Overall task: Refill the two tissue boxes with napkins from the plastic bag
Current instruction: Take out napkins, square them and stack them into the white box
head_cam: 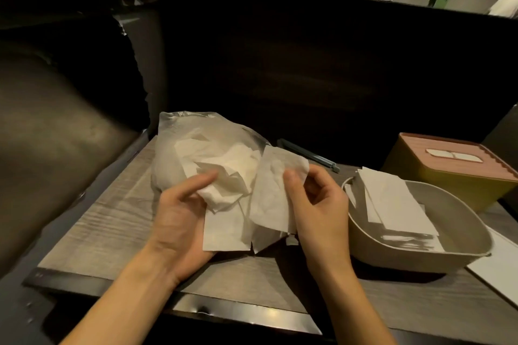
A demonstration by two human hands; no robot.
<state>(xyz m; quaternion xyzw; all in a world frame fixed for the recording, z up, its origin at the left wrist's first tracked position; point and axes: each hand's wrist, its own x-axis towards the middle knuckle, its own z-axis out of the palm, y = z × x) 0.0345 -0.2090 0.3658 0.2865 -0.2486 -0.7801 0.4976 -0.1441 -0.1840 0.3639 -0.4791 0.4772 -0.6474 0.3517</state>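
At the table's near middle, the right hand [314,204] pinches one napkin [273,190] by thumb and curled fingers; the left hand [179,213] grips a napkin wad [224,193] from the plastic bag [171,154]. Right lies an open tissue box [414,249] holding napkins, a lidded box [459,173] beyond.
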